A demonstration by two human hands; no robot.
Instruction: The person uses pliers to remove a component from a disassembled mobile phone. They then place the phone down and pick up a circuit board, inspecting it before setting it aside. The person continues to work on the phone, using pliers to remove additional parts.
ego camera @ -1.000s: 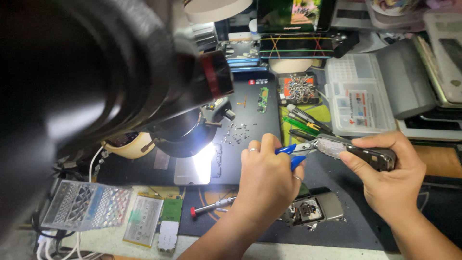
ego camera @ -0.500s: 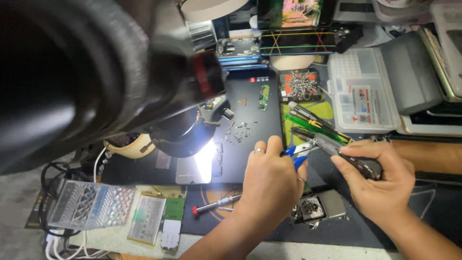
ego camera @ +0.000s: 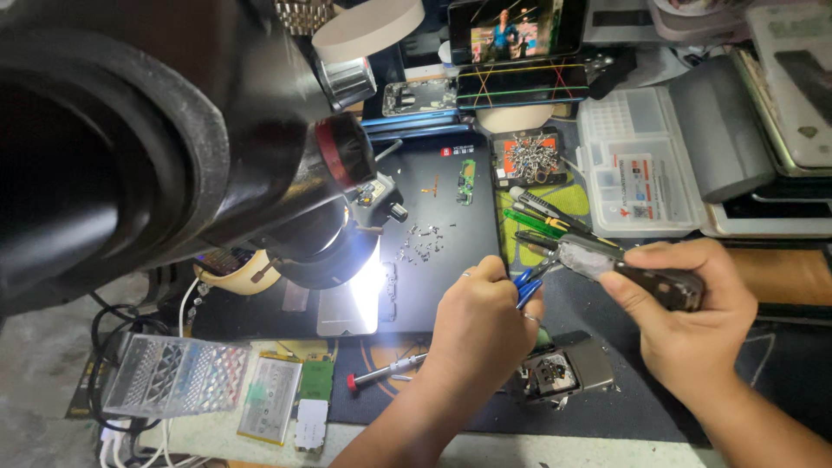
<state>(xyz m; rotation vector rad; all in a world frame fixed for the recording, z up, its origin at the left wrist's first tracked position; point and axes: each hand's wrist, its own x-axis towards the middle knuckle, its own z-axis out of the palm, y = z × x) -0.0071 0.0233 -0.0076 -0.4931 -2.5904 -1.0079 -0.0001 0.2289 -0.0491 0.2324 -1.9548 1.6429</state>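
A: What are the hands doing?
B: The left hand [ego camera: 481,325] squeezes blue-handled pliers [ego camera: 526,286], fingers shut on them. The right hand [ego camera: 693,316] wraps tight around a small dark gadget [ego camera: 628,270], up over the table [ego camera: 598,407].
A: How to do it well?
B: Hold the gadget steady and pinch gently at its grey end.
A: Anything in the way?
B: The big black microscope [ego camera: 173,130] blocks the view, and tiny screws [ego camera: 420,243] lie close
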